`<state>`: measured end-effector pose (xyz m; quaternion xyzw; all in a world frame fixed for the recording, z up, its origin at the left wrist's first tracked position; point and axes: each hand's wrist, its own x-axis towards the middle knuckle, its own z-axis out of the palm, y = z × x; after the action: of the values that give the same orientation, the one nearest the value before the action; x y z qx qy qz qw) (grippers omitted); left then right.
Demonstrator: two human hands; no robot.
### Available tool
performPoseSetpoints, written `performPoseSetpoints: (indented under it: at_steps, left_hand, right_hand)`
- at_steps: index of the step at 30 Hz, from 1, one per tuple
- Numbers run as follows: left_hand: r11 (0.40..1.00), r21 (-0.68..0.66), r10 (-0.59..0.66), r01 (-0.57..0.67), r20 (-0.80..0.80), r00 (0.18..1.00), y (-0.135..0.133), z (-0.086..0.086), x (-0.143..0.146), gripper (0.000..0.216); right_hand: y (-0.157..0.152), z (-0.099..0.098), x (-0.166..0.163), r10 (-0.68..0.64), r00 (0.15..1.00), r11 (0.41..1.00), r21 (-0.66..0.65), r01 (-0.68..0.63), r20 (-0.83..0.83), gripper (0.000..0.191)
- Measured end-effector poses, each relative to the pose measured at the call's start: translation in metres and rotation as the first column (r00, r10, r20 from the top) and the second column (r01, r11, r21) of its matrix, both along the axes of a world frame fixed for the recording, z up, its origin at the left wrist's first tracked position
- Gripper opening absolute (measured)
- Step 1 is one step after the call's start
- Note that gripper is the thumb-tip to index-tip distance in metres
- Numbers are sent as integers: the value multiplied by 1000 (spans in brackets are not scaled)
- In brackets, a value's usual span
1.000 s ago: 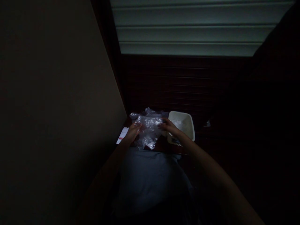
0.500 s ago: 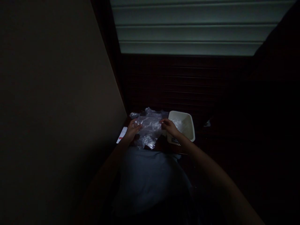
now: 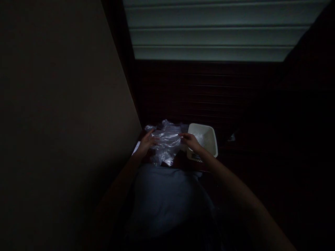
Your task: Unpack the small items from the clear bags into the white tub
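Note:
The scene is very dark. A crumpled clear plastic bag lies on a dark surface in front of me. My left hand rests on the bag's left side, fingers pointing right and pressed on the plastic. My right hand grips the bag's right edge with closed fingers. A white square tub stands right behind my right hand.
A pale wall runs close along the left. A white card with a red mark peeks out beside my left wrist. A light slatted blind hangs above a dark panel. My grey-clad lap fills the near centre.
My left hand has slid slightly up and to the right over the bag, covering more of the card. My right hand stays at the bag's right edge.

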<state>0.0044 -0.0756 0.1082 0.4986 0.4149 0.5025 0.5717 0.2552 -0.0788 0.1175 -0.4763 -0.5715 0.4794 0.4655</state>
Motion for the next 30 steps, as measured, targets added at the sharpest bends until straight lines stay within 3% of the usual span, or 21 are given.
performPoseSetpoints:
  at_steps: [10,16,23,27,30]
  left_hand:
    - [997,-47,51,-53,-42,998,3,-1,0,35]
    - [991,136,50,-14,-271,961,4,-4,1,43]
    - [937,347,160,29,-502,850,11,-10,1,24]
    - [904,425,211,48,-541,814,11,-11,2,18]
    - [915,402,205,9,-486,850,9,-9,4,15]
  right_hand:
    - [-1,2,-1,6,997,999,43,-9,82,33]
    - [2,-1,1,-52,970,986,167,12,237,30]
    - [3,-4,1,-124,925,951,308,8,360,24]
    - [2,-1,1,-166,891,942,334,17,422,25]
    - [2,1,2,-149,879,949,315,-1,453,23]
